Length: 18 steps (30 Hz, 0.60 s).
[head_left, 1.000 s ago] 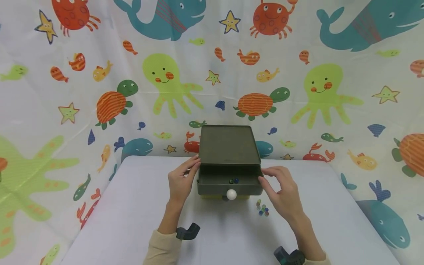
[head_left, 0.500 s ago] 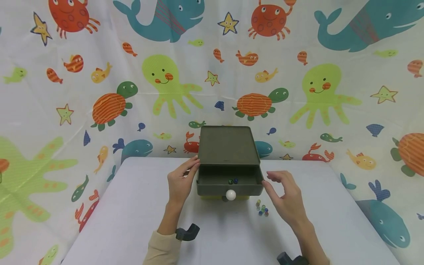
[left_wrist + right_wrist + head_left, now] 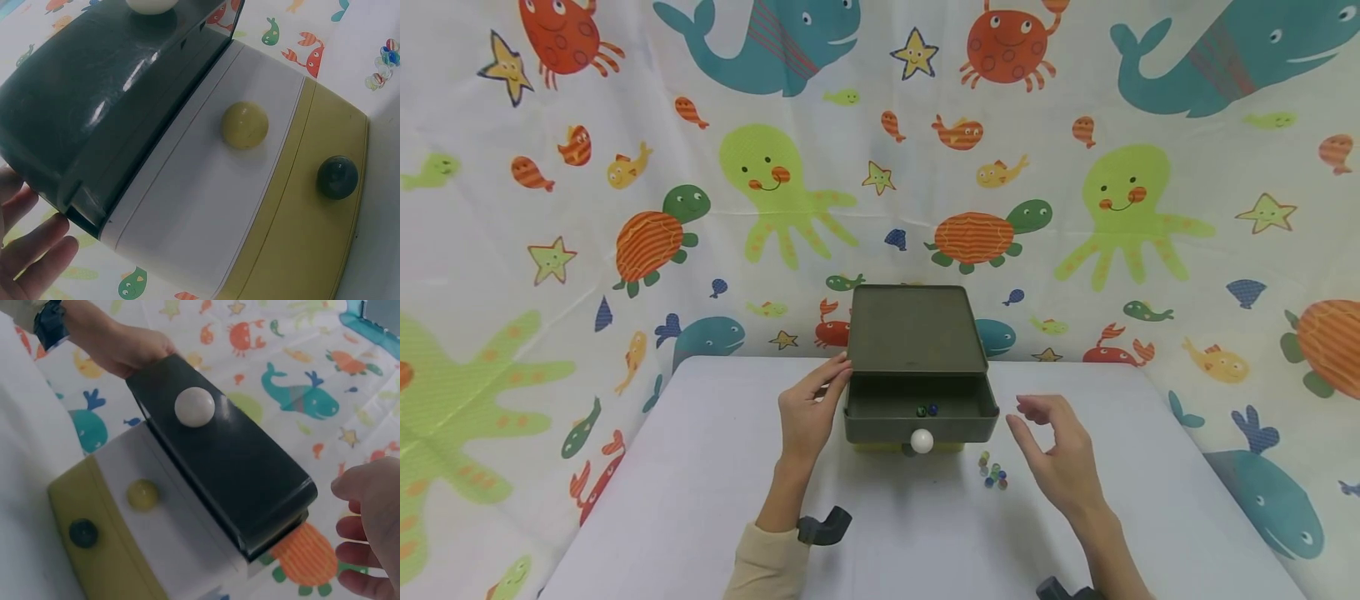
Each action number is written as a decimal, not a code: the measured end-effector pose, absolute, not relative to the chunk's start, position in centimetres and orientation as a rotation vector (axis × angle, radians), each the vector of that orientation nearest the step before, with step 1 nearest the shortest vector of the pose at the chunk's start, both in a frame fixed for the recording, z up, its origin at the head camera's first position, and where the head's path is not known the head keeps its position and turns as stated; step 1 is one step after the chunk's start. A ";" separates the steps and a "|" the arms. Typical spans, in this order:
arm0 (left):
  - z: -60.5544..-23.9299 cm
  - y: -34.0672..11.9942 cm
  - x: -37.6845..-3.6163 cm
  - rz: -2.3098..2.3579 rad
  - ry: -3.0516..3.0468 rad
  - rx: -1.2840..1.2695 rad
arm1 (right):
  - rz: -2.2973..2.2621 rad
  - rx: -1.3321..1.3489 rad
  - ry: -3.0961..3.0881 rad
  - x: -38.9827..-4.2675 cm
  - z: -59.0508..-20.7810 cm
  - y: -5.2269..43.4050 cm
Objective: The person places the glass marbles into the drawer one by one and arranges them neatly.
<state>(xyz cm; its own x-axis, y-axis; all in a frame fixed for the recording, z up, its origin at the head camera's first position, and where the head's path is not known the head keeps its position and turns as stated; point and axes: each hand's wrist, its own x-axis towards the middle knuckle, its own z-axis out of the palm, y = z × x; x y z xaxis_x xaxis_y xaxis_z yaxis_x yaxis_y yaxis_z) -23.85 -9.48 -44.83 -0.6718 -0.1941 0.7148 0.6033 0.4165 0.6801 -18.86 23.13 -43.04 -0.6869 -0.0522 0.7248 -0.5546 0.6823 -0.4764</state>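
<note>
A small chest of drawers (image 3: 917,329) has its dark green top drawer (image 3: 921,428) pulled out. Inside that drawer lie a green marble (image 3: 921,412) and a blue marble (image 3: 933,409). A white knob (image 3: 194,407) is on its front. My left hand (image 3: 807,407) rests its fingertips against the chest's left side, beside the drawer. Off the drawer's right side, my right hand (image 3: 1060,454) hovers apart from it, fingers loosely bent with nothing between them. Below the drawer are a white drawer (image 3: 194,169) with a yellow knob and a yellow drawer (image 3: 300,231) with a dark green knob.
Several loose marbles (image 3: 996,477) lie on the white table (image 3: 917,533), in front of the chest to the right, near my right hand. Behind the table hangs a cloth (image 3: 820,283) printed with sea animals.
My right hand has left the drawer's right side and moved a little to the right and toward me. The left hand and the pulled-out drawer stay where they were.
</note>
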 end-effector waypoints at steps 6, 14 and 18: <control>-44.9 -9.5 -23.9 -1.341 -1.916 -0.341 | 0.922 0.445 -2.205 -19.0 -44.0 23.5; -45.0 -9.5 -23.9 -1.350 -1.903 -0.347 | 0.895 0.414 -2.261 -19.1 -45.4 23.9; -44.9 -9.5 -23.9 -1.359 -1.907 -0.347 | 0.874 0.387 -2.317 -19.0 -46.0 24.2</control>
